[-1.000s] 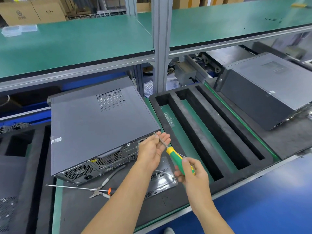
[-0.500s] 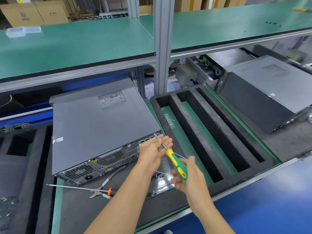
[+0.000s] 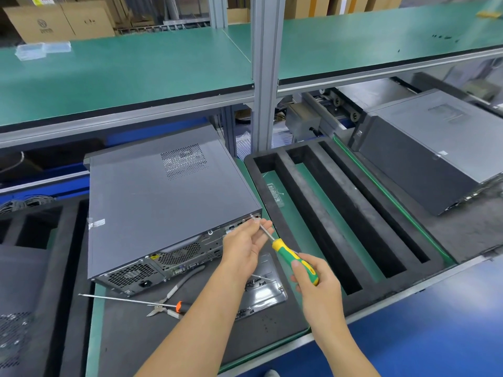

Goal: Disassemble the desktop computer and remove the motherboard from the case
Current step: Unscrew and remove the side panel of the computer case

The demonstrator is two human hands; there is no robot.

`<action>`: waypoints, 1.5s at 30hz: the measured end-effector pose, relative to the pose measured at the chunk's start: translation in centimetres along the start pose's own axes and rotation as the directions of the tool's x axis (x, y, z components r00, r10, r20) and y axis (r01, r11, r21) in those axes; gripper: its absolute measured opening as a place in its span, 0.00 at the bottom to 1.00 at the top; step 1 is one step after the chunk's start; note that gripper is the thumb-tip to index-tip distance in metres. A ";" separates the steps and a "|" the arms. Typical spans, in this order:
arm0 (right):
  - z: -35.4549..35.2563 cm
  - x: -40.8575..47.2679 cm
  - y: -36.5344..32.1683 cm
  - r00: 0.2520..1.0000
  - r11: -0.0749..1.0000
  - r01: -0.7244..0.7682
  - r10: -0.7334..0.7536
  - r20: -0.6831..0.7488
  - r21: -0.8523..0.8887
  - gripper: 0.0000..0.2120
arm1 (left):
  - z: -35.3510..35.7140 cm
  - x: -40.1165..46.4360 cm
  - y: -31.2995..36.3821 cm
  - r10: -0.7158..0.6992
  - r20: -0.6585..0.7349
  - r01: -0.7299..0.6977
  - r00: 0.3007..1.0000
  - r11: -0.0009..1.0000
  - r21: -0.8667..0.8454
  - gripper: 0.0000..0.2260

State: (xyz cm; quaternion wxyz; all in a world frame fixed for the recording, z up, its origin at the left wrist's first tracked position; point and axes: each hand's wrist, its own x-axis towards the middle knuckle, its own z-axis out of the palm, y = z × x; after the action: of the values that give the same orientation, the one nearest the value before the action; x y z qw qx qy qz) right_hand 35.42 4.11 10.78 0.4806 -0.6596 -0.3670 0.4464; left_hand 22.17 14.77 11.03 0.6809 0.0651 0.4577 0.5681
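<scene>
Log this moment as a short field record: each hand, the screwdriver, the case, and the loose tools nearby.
right hand: right hand grips the handle of the green-and-yellow screwdriver
left hand: left hand, fingers steadying the screwdriver shaft
screwdriver tip: at the top right corner of the rear panel of the computer case
case state: lying flat, side cover on, rear panel toward the person
loose tools: pliers and a long screwdriver lie in front of the case
small parts: dark screws in the clear tray under the forearms
</scene>
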 end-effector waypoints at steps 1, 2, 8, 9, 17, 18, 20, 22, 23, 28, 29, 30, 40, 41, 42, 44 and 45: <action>0.0 0.0 0.1 1.000 1.000 0.004 -0.004 0.002 -0.004 0.06 | 0.0 0.0 0.0 0.000 -0.010 0.000 1.000 1.000 -0.002 0.07; -0.1 0.0 0.1 1.000 1.000 0.011 -0.011 0.002 -0.006 0.06 | 0.0 0.1 -0.1 0.001 -0.021 -0.001 1.000 1.000 -0.005 0.08; -0.6 -0.1 0.5 1.000 1.000 0.024 -0.024 0.005 -0.019 0.05 | 0.2 0.4 -0.4 -0.005 -0.081 0.002 0.997 0.999 -0.040 0.10; -0.6 -0.1 0.5 1.000 0.999 0.024 -0.024 0.006 -0.021 0.05 | 0.2 0.4 -0.4 -0.003 -0.086 0.000 0.996 0.999 -0.037 0.10; -1.6 -0.3 0.8 1.000 1.000 0.022 -0.022 0.004 -0.005 0.04 | -0.3 0.5 -0.9 0.006 -0.108 -0.007 0.994 1.000 -0.008 0.09; -1.9 -0.4 0.9 1.000 1.000 0.018 -0.018 0.004 -0.002 0.04 | -0.5 0.4 -1.0 0.012 -0.111 -0.011 0.994 1.000 0.004 0.09; -2.6 -0.5 1.1 1.000 1.000 0.011 -0.011 -0.001 0.007 0.04 | -0.9 0.2 -1.1 0.037 -0.106 -0.032 0.994 0.998 0.047 0.08; -3.3 -0.6 1.3 1.000 0.999 0.007 -0.007 -0.008 0.035 0.04 | -1.5 -0.2 -1.5 0.086 -0.102 -0.071 0.991 0.987 0.142 0.07; -3.7 -0.7 1.4 1.000 0.998 0.000 0.001 -0.016 0.056 0.04 | -2.1 -0.3 -1.7 0.121 -0.104 -0.095 0.987 0.971 0.221 0.07; -5.0 -0.6 2.1 0.998 0.994 -0.048 0.052 -0.034 0.098 0.04 | -8.1 -1.2 -3.0 0.415 0.097 -0.271 0.905 0.386 0.882 0.03; -5.1 -0.6 2.3 0.998 0.994 -0.054 0.057 -0.030 0.096 0.04 | -9.4 -1.3 -3.2 0.403 0.165 -0.263 0.900 0.201 0.944 0.03; -5.1 -0.7 2.4 0.998 0.994 -0.058 0.061 -0.027 0.093 0.04 | -10.5 -1.5 -3.5 0.372 0.210 -0.241 0.904 0.039 0.970 0.04; -2.9 -1.9 3.6 0.993 0.991 -0.106 0.101 0.069 0.080 0.06 | -12.8 -2.2 -3.9 0.394 0.189 -0.180 0.900 -0.060 0.982 0.05; -2.4 -2.1 3.6 0.991 0.990 -0.109 0.101 0.083 0.086 0.06 | -12.8 -2.5 -3.7 0.435 0.175 -0.203 0.883 0.019 0.979 0.05; -1.8 -2.4 3.6 0.990 0.990 -0.109 0.100 0.097 0.092 0.07 | -12.9 -2.9 -3.4 0.467 0.145 -0.217 0.872 0.103 0.971 0.06; -0.4 -3.1 3.6 0.986 0.986 -0.116 0.100 0.133 0.116 0.08 | -13.0 -3.6 -2.6 0.496 0.039 -0.198 0.867 0.272 0.942 0.14; 0.5 -3.5 3.5 0.982 0.984 -0.125 0.104 0.156 0.129 0.08 | -13.1 -4.0 -2.0 0.493 -0.028 -0.169 0.870 0.349 0.922 0.18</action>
State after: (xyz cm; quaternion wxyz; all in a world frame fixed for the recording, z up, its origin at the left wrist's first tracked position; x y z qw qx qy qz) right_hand 34.02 0.09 8.17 0.4697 -0.6098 -0.3314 0.5456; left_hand 14.74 5.11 4.46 0.3287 0.4222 0.7622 0.3644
